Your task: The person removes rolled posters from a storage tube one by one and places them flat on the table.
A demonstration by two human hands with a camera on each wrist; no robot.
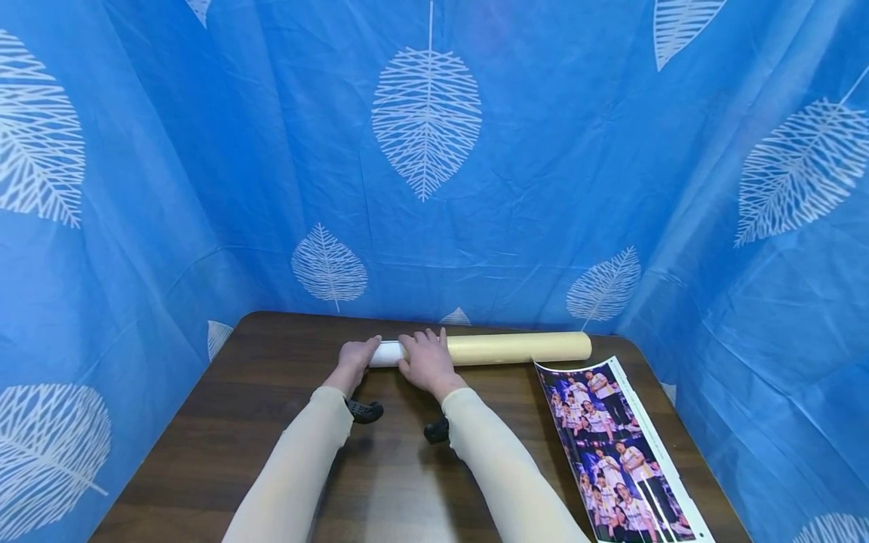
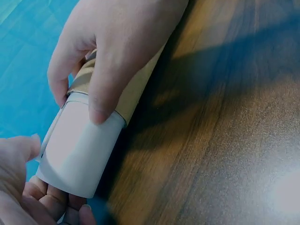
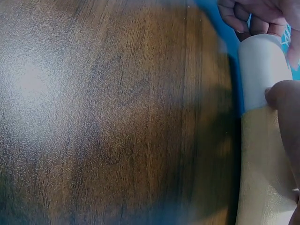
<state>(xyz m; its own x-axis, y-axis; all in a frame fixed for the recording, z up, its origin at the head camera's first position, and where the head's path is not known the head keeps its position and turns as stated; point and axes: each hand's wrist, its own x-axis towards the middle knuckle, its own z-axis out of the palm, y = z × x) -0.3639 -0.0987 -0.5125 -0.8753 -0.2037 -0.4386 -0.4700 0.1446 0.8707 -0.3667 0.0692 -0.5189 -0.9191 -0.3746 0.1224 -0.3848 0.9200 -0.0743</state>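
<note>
Thumb and fingers of the left hand (image 1: 353,363) curled about the end of a white roll (image 1: 388,354), which jutted from the left end of a tan tube (image 1: 519,349). The right hand (image 1: 429,362) gripped where the two met, its thumb on the near side and fingers over the far side. Roll and tube lay along the back of a dark wooden table (image 1: 231,430). A printed photo sheet (image 1: 621,445) lay near the tube's right end. Blue cloth (image 1: 292,136) with white leaves hung behind.

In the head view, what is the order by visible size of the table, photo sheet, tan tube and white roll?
From largest to smallest:
Table
Photo sheet
Tan tube
White roll, partly covered
</note>
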